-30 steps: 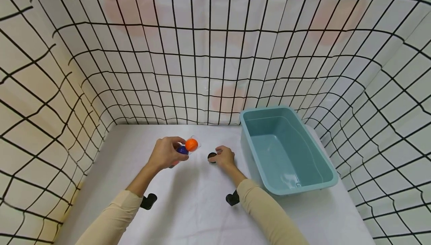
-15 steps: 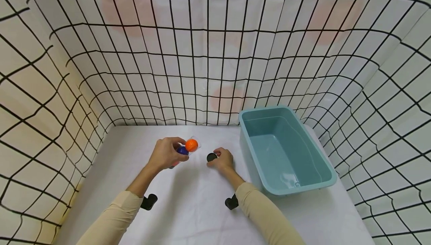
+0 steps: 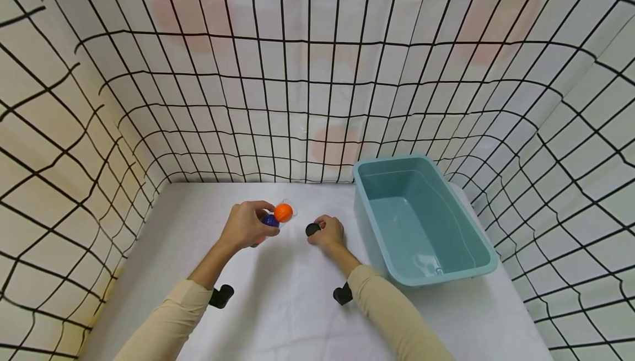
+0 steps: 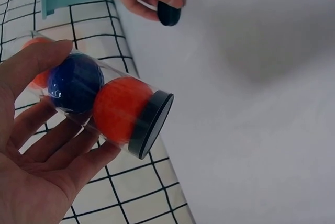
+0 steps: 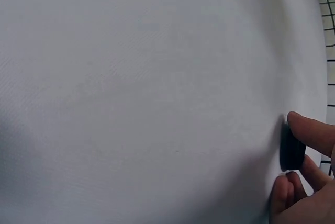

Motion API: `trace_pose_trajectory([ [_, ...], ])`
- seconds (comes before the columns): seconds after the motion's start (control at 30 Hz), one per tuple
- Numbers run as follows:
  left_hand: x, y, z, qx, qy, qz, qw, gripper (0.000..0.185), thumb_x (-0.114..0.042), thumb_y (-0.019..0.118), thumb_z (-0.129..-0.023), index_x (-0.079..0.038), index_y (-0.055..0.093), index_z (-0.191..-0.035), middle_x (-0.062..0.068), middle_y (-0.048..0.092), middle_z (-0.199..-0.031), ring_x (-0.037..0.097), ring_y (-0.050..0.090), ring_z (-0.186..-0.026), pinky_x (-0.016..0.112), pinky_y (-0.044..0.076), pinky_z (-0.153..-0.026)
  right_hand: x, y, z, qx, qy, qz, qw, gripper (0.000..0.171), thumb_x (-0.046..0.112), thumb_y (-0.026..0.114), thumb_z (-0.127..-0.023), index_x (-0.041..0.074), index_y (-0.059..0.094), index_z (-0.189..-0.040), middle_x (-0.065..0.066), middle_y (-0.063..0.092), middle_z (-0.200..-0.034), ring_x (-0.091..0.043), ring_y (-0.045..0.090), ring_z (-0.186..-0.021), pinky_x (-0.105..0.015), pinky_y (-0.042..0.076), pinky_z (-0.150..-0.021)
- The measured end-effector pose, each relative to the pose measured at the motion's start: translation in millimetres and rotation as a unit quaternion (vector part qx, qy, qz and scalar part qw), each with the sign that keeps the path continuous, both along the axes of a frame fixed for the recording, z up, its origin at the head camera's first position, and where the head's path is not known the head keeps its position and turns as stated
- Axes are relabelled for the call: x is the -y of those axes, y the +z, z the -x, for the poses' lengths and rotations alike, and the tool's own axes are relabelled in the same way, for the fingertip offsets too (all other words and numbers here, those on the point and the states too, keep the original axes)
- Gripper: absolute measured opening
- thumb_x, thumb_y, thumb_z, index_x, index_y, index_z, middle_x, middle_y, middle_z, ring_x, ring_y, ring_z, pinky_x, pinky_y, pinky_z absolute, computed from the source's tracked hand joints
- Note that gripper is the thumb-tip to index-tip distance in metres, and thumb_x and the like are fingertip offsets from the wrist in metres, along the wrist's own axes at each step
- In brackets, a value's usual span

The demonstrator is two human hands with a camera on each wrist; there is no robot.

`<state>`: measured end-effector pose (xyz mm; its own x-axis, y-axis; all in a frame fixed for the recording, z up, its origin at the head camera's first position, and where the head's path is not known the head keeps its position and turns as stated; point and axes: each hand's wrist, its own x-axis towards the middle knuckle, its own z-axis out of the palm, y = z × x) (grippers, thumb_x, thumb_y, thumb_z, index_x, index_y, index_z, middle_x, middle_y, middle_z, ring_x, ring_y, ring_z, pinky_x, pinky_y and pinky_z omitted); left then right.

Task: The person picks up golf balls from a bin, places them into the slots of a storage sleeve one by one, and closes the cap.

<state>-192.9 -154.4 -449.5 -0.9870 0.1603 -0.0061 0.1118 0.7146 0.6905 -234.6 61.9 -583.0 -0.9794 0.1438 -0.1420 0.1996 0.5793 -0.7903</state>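
Note:
My left hand [image 3: 242, 225] grips a clear plastic tube [image 4: 112, 72] of balls, held tilted above the table. Inside it, a blue ball [image 4: 76, 83] sits between an orange-red ball [image 4: 121, 110] and another orange ball [image 3: 283, 213] at the upper end. A black cap [image 4: 151, 124] closes the lower end, while the upper end shows no cap. Close to the table surface, my right hand [image 3: 330, 233] pinches a loose round black lid [image 3: 313, 229] between thumb and fingers. In the right wrist view this lid [image 5: 292, 148] stands on edge by the white cloth.
An empty light-blue plastic tub [image 3: 369, 223] stands to the right of my right hand. White cloth covers the table [image 3: 292, 306]. Black wire mesh [image 3: 307, 82] rises at the back and both sides. A black mount is on each wrist.
The lid in my right hand has turned, from its hollow brownish inside showing to its black outer face. My left hand and the tube stay nearly in place.

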Motion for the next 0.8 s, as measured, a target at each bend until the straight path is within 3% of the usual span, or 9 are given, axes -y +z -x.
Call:
trace_pose_trajectory([
  [0.2, -4, -4.3, -1.2, 0.004, 0.007, -0.011, 0.9999, 0.044, -0.021, 0.09, -0.074, -0.009, 0.074, -0.114, 0.013, 0.076, -0.097, 0.024, 0.07, -0.081, 0.038, 0.062, -0.072, 1, 16.1, 2.8, 0.023, -0.012, 0.022, 0.999, 0.041, 0.01, 0.092, -0.065, 0.01, 0.071, -0.1, -0.011, 0.067, -0.098, -0.03, 0.056, -0.103, -0.046, 0.046, -0.089],
  [0.47, -7, -13.3, -0.7, 0.002, 0.027, -0.01, 0.9996, 0.044, -0.021, 0.09, -0.074, -0.007, 0.074, -0.113, 0.014, 0.076, -0.095, 0.024, 0.07, -0.08, 0.039, 0.062, -0.073, 6, 57.4, 5.4, -0.031, -0.002, 0.052, 0.998, 0.044, 0.014, 0.089, -0.073, 0.004, 0.069, -0.111, -0.017, 0.068, -0.107, -0.035, 0.054, -0.11, -0.045, 0.047, -0.088],
  [0.7, -10, -23.9, 0.2, -0.006, 0.039, -0.017, 0.9991, 0.042, -0.019, 0.089, -0.074, -0.005, 0.074, -0.111, 0.015, 0.076, -0.093, 0.025, 0.071, -0.078, 0.04, 0.061, -0.07, 4, 84.6, 1.1, -0.08, 0.022, 0.052, 0.995, 0.042, 0.013, 0.088, -0.074, 0.004, 0.066, -0.109, -0.014, 0.069, -0.102, -0.03, 0.064, -0.099, -0.041, 0.052, -0.085],
  [0.8, -12, -29.5, 1.2, -0.006, 0.047, -0.018, 0.9987, 0.042, -0.019, 0.089, -0.074, -0.006, 0.074, -0.111, 0.016, 0.076, -0.094, 0.024, 0.071, -0.077, 0.04, 0.061, -0.07, 1, 96.9, -0.8, -0.081, 0.04, 0.042, 0.995, 0.043, 0.011, 0.088, -0.074, 0.004, 0.066, -0.11, -0.014, 0.068, -0.103, -0.029, 0.064, -0.098, -0.042, 0.052, -0.087],
])
